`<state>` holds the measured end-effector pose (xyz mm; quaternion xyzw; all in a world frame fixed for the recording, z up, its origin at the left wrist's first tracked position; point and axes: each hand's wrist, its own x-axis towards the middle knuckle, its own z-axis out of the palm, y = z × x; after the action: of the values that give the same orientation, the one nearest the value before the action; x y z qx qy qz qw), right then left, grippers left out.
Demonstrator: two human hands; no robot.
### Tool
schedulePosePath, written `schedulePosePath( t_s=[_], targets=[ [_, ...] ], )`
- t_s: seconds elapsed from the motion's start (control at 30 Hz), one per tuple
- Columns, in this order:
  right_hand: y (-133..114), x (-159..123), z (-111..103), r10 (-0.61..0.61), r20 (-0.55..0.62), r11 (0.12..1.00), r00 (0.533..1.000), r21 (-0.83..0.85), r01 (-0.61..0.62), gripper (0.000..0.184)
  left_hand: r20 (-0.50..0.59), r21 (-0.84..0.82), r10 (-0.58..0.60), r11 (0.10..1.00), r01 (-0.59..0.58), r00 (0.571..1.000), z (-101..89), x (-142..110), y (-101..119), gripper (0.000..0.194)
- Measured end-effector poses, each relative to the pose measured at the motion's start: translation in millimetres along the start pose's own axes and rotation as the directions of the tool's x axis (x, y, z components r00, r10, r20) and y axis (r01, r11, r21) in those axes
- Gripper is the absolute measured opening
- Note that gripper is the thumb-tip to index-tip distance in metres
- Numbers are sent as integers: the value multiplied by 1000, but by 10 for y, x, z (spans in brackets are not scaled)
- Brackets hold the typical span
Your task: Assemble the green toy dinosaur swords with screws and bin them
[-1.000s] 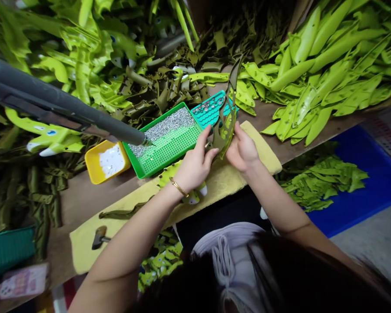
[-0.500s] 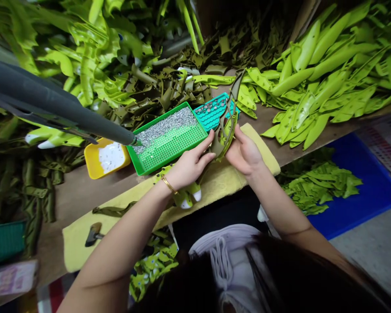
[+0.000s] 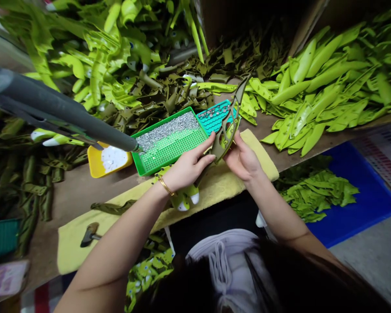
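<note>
Over the yellow cloth (image 3: pixel 217 196), my left hand (image 3: pixel 189 167) grips the lower end of a curved olive-brown plastic part (image 3: pixel 238 93) between thumb and fingers. The part slants up and away, and openings show along its length. My right hand (image 3: pixel 244 157) closes on its right side, where a lime-green plastic piece (image 3: pixel 230 130) lies against the olive one. How the two pieces join cannot be made out. Under my left wrist rests a lime-green toy body (image 3: pixel 184 198) with white tips, partly hidden by the hand and forearm.
Small metal pieces lie in a green tray (image 3: pixel 172 152), with a teal tray (image 3: pixel 211 117) beside it and a yellow tub (image 3: pixel 94 163) left. A hammer (image 3: pixel 89 234) lies on the cloth. A grey tool (image 3: pixel 94 117) slants in. Lime-green parts (image 3: pixel 329 87) pile up right.
The view has shifted slightly. Both hands keep their grip on the plastic parts, and the olive part's angle is nearly the same.
</note>
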<state>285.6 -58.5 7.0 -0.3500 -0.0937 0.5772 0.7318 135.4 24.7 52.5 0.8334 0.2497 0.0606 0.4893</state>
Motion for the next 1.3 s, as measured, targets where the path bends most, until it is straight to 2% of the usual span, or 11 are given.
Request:
schedulePosePath(
  t_s=[0.27, 0.47, 0.63, 0.73, 0.83, 0.9, 0.97, 1.03, 1.13, 1.23, 1.3],
  targets=[
    [-25, -81, 45, -87, 0, 983, 996, -160, 85, 37, -30, 115, -2, 993, 5, 1000, 5, -73, 38, 65],
    [175, -203, -1, -209, 42, 673, 977, -719, 175, 34, -133, 346, 35, 938, 13, 991, 80, -95, 71, 62],
    [335, -207, -27, -309, -9, 663, 951, -719, 209, 27, -184, 426, -55, 895, 130, 981, 237, -89, 17, 70],
    [201, -231, -107, -203, 61, 616, 977, -768, 176, 34, -130, 367, -123, 916, 163, 984, 220, -29, 35, 68],
    [-280, -349, -443, -73, 245, 360, 967, -898, 255, 50, 24, 167, -139, 977, 134, 990, 141, 65, 50, 63],
    [-715, -457, -808, -217, 275, 28, 937, -957, 287, 65, 101, 41, -173, 985, 170, 980, 99, 110, 22, 63],
    [-1098, -518, -1183, -393, 251, -335, 885, -935, 116, 89, 129, -21, -205, 978, 209, 970, 88, 128, -38, 62],
    [-1308, -470, -1451, -381, 163, -517, 910, -853, -63, 94, 160, -38, -218, 973, 227, 963, 111, 134, -103, 60],
    [-1250, -178, -1516, -394, 44, -552, 918, -810, -198, 82, 189, 5, -242, 969, 245, 952, 157, 148, -144, 62],
    [-1062, 156, -1281, -480, -19, -449, 877, -853, -264, 77, 153, 52, -240, 971, 234, 959, 134, 138, -123, 62],
    [-1084, 255, -1123, -441, -10, -407, 897, -889, -209, 72, 128, 59, -237, 971, 231, 963, 68, 95, -124, 61]
  ],
)
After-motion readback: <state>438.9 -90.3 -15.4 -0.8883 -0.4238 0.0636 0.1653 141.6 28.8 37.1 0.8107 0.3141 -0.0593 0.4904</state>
